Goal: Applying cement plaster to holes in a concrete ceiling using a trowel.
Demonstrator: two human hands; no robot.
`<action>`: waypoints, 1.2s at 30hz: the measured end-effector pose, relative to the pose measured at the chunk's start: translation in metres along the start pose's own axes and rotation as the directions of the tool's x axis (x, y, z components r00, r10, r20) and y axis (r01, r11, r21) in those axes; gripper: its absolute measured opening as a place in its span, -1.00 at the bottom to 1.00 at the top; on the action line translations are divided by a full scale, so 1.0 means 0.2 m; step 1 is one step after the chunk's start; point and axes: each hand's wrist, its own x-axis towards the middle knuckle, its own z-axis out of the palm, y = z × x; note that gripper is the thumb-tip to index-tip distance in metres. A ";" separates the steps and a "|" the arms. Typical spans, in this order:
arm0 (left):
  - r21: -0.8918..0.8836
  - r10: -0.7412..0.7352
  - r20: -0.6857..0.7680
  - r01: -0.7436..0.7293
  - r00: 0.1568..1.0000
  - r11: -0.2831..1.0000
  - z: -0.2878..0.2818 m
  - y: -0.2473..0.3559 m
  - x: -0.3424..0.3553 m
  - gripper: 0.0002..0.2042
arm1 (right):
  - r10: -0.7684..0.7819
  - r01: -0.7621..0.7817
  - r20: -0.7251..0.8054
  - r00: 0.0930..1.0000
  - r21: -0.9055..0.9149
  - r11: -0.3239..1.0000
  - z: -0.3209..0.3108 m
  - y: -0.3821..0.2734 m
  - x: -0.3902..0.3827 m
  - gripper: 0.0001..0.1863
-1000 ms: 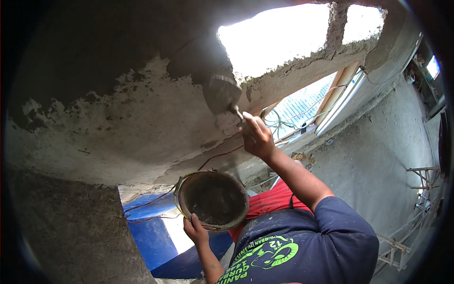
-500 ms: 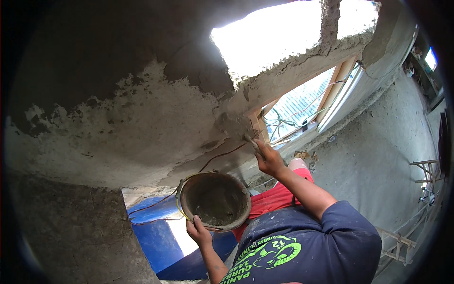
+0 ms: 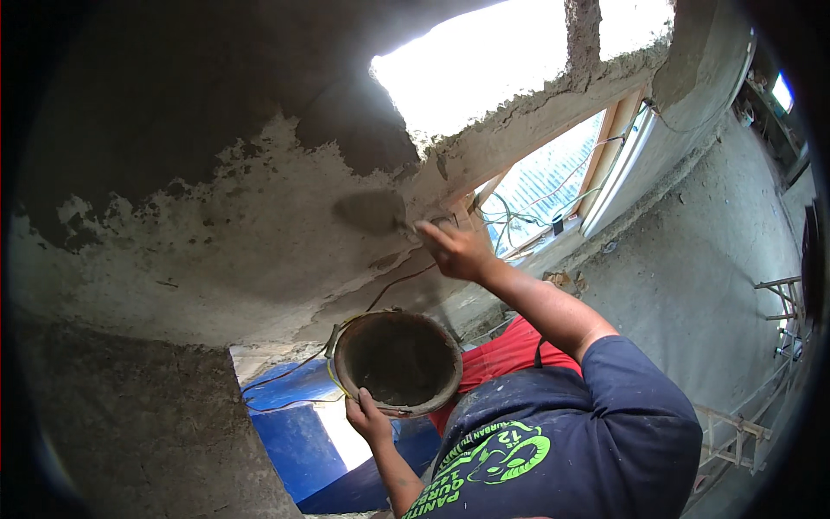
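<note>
My left hand [image 3: 369, 418] grips the near rim of a round, mortar-stained bucket [image 3: 450, 372], its thumb over the edge. The bucket is tipped so that its mouth shows, with dark wet mortar [image 3: 398, 368] inside. Above it, my right hand [image 3: 454, 251] is closed round the handle of a trowel [image 3: 370, 213]. The trowel's blade is smeared by motion and lies against or very close to the wall [image 3: 277, 251]; I cannot tell which. That wall is partly pale and rough, with darker plaster along its upper part.
A bright opening [image 3: 484, 69] is above, with a wood-framed window [image 3: 618, 147] beside it and loose cables [image 3: 510, 218] across. Blue panels [image 3: 294, 441] show below left. A wooden trestle [image 3: 731, 437] stands at the right. A thin cable [image 3: 402, 281] runs along the wall.
My right hand has swung left and a little up with the trowel, away from the window corner. The left hand keeps hold of the bucket, nearly in place.
</note>
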 end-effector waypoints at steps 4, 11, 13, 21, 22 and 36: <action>-0.036 -0.088 -0.010 0.088 0.996 0.995 -0.02 0.00 -0.01 -0.66 | 0.024 -0.030 0.134 0.991 0.043 0.999 -0.05 -0.08 -0.18 -0.37; -0.011 -0.024 -0.017 0.024 1.000 1.000 -0.04 -0.09 0.00 -0.67 | 0.108 -0.083 -0.225 0.968 0.117 0.990 -0.11 0.03 0.03 -0.34; -0.029 -0.006 -0.021 0.005 1.000 1.000 -0.03 -0.08 0.00 -0.67 | 0.164 -0.159 -0.129 0.978 0.043 0.986 -0.08 0.13 0.01 -0.33; -0.018 -0.145 0.048 0.146 0.988 0.989 -0.03 -0.02 -0.01 -0.69 | 0.321 -0.330 0.087 0.943 0.135 0.934 -0.16 0.06 -0.48 -0.35; -0.019 -0.148 0.042 0.149 0.988 0.989 -0.03 -0.03 -0.01 -0.69 | 0.312 -0.318 0.064 0.948 0.210 0.925 -0.17 0.05 -0.48 -0.36; 0.013 0.037 -0.003 -0.037 0.999 0.999 0.00 -0.07 0.01 -0.66 | 0.061 -0.059 -0.098 0.993 0.025 0.998 -0.14 -0.10 0.25 -0.44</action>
